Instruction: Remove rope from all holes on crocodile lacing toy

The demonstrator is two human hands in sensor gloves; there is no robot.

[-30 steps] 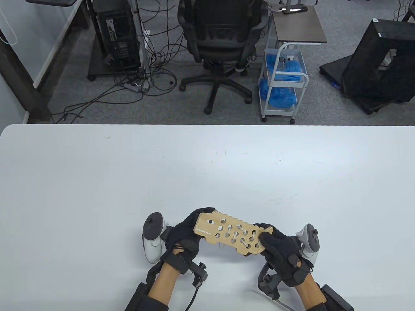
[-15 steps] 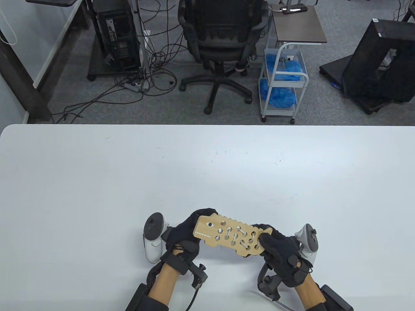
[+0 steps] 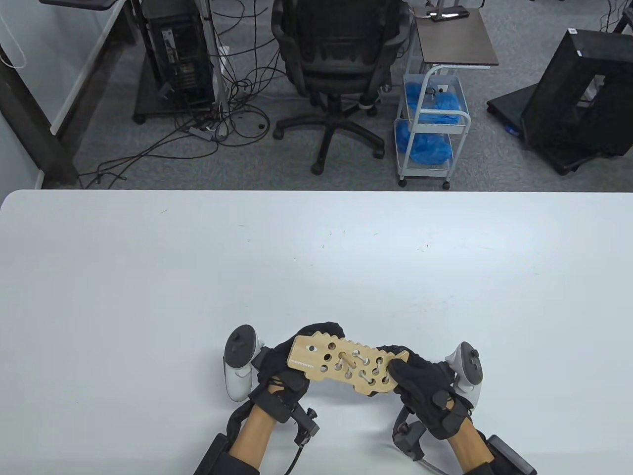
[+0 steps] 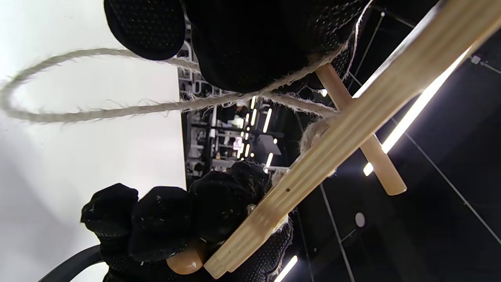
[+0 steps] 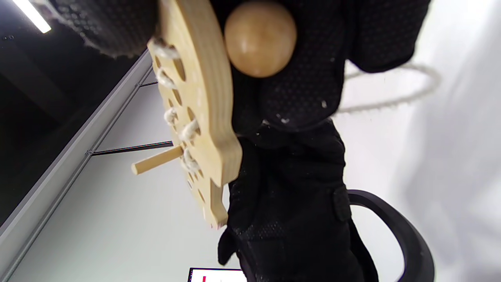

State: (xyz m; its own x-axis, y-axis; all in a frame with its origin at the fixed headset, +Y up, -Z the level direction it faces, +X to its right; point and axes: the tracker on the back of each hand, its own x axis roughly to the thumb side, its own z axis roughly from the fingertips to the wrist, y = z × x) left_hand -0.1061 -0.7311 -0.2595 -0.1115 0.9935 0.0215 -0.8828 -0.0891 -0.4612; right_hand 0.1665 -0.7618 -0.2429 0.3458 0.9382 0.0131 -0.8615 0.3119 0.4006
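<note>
We are holding the wooden crocodile lacing toy [image 3: 346,368] above the white table [image 3: 198,277], between both hands. Its long axis is running from our left hand [image 3: 287,363], which is gripping the snout end, to our right hand [image 3: 420,383], which is clamping the tail end. Pale plywood is showing round holes, a toothed edge and an eye. Cream rope [image 4: 90,113] is lacing several holes and looping beneath our fingers. A wooden peg [image 5: 156,160] is poking through one hole.

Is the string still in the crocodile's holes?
Yes. The rope loops through several holes in the crocodile board.
</note>
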